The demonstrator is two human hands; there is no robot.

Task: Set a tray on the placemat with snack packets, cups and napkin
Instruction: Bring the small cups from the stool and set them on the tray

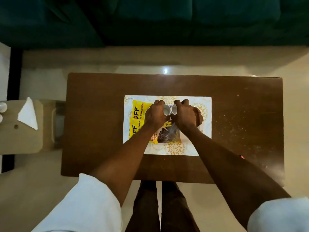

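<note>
A white placemat (pixel 205 104) with gold flower prints lies in the middle of the brown table (pixel 93 114). On it sits a tray (pixel 199 118), mostly hidden by my hands. Two yellow snack packets (pixel 138 109) lie overlapping on its left side, and a dark packet (pixel 168 134) lies near its front. My left hand (pixel 155 114) grips a white cup (pixel 166 110). My right hand (pixel 183 115) grips a second white cup (pixel 174 109). The two cups are side by side, touching, over the tray's far part. A folded white napkin (pixel 28 114) lies on a beige stool at the far left.
A beige stool (pixel 20 138) stands left of the table with white objects (pixel 3 107) at its edge. A dark green sofa (pixel 150 19) runs along the far side. My legs are below the table's near edge. Bare table top lies right of the placemat.
</note>
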